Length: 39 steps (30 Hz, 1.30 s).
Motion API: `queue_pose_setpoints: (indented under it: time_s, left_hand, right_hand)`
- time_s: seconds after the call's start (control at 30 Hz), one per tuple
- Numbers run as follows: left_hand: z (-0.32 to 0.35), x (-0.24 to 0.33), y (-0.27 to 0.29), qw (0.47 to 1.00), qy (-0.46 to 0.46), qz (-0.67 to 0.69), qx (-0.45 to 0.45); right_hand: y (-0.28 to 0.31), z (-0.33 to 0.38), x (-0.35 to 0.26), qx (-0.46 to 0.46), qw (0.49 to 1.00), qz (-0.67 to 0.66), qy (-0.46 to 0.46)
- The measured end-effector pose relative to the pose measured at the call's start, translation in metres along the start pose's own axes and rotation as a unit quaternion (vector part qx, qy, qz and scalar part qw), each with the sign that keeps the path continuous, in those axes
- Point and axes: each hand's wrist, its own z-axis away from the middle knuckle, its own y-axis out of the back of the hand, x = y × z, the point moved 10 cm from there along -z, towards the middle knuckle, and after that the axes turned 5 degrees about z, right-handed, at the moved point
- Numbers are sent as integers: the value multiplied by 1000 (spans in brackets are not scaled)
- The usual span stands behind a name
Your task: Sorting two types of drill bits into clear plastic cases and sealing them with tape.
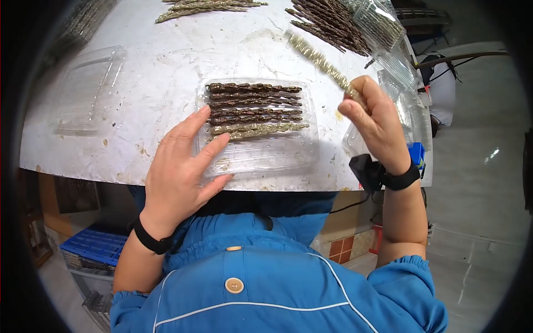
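A clear plastic tray (261, 158) lies near the table's front edge. Inside it several dark brown twisted sticks (255, 102) and pale gold twisted sticks (261, 129) lie side by side, with bare tray at the near side. My left hand (180, 161) rests at the tray's left side, fingers stretched apart, its fingertips at the sticks' left ends. To the right of the tray, above the table, my right hand (377, 119) pinches one end of a pale gold twisted stick (322, 64), which points up and to the left and is slightly blurred.
Loose gold sticks (205, 6) and a dark stick pile (330, 25) lie at the far side. A filled clear box (380, 25) overlaps the dark pile. An unfilled clear tray (89, 91) sits left; more clear plastic (397, 97) lies right. Below stands a blue crate (94, 244).
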Motion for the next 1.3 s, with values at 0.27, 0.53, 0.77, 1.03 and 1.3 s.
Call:
queue_pose_setpoints:
  time_s: [0.27,0.53,0.77,1.03,1.3]
  left_hand:
    - [-1,2,0,1000,-9,7,2]
    - [0,-1,2,1000,5,11,7]
    - [1,-4,8,995,2,93,32]
    - [0,-3,2,998,-3,59,-6]
    - [-1,-3,0,999,12,36,-14]
  right_hand:
    - [-74,5,42,-121,991,-20,-53]
    - [-66,10,25,-138,989,-20,-42]
    - [-77,13,9,-177,953,-243,-39]
    - [-94,-2,-28,-134,982,-79,104]
    - [-22,-6,9,27,989,-133,54]
